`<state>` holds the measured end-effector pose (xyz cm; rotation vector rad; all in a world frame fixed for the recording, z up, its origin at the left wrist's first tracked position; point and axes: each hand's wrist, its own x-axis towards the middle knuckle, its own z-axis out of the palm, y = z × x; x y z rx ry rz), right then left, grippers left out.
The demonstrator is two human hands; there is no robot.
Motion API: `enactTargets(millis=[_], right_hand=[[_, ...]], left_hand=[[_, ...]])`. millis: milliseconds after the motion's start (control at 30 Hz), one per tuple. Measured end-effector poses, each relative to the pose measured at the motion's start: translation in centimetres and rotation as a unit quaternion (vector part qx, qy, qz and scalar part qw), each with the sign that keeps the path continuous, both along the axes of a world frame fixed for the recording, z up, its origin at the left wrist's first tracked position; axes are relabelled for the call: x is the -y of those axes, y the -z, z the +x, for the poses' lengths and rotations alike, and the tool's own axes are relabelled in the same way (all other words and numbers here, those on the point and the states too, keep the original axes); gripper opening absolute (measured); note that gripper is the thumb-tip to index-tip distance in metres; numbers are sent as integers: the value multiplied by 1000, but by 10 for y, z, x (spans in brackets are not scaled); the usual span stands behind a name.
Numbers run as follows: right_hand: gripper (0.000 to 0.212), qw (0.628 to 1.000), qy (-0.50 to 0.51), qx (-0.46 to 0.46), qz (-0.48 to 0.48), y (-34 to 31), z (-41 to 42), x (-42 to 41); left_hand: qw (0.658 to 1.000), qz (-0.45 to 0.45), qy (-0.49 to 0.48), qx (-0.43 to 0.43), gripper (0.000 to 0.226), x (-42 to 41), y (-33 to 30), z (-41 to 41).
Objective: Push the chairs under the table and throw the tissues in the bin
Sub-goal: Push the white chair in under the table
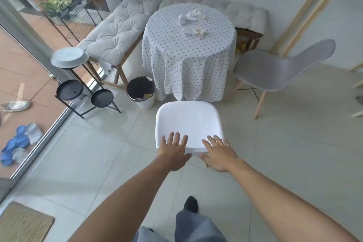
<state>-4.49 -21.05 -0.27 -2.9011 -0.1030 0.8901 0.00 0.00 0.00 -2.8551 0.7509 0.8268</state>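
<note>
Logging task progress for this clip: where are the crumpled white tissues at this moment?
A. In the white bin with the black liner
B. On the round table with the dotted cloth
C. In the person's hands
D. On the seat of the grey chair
B: the crumpled white tissues lie on top of the round table with the dotted cloth, while both hands, left hand and right hand, are spread open over the white plastic chair.

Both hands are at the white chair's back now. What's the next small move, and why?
Probably push the white chair straight forward: both the left hand and right hand lie open at its back edge, and its seat front only just meets the table cloth.
</note>
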Motion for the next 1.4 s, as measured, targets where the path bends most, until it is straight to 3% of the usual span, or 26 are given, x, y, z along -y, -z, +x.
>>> enactTargets(millis=[300, 667, 833, 1033, 1400], right_hand=[[69, 993, -57, 108, -1, 28, -9, 9], [70, 989, -53, 139, 19, 34, 15, 14], [72, 990, -29, 134, 30, 31, 46, 7], [99, 989, 26, 138, 51, 28, 92, 0], [82, 988, 72, 131, 37, 29, 207, -24]], left_hand=[[998, -7, 15, 53, 57, 23, 21, -19], [994, -11, 3, 106, 57, 28, 24, -2], [993, -7, 10, 115, 58, 22, 24, 33], [993, -12, 14, 119, 59, 8, 25, 84], [992, -20, 64, 111, 61, -11, 26, 220]])
